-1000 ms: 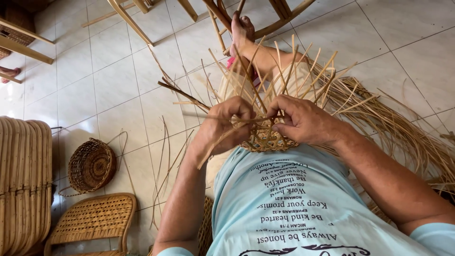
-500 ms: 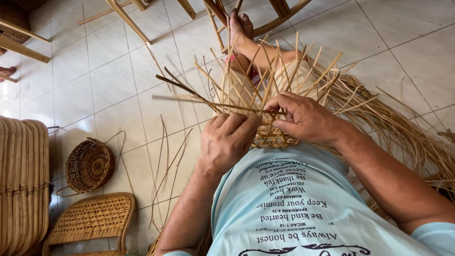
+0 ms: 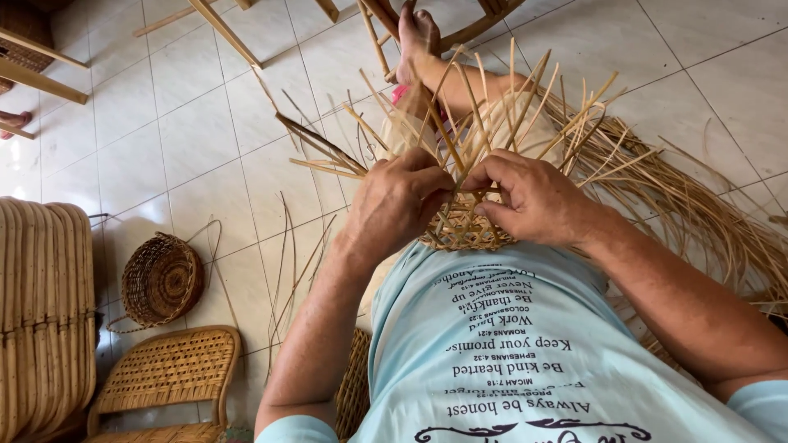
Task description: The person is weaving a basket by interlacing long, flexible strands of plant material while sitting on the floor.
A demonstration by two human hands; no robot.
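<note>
While hands (image 3: 468, 197) seemingly pinching strips (image 3: 492, 107), basket (image 3: 160, 279) aside.

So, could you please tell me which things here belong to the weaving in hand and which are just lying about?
In hand:
- left hand
- right hand
- half-woven tan rattan basket base
- upright tan rattan strips

Lying about:
- small round brown wicker basket
- woven cane chair seat
- loose rattan strands on the floor
</note>
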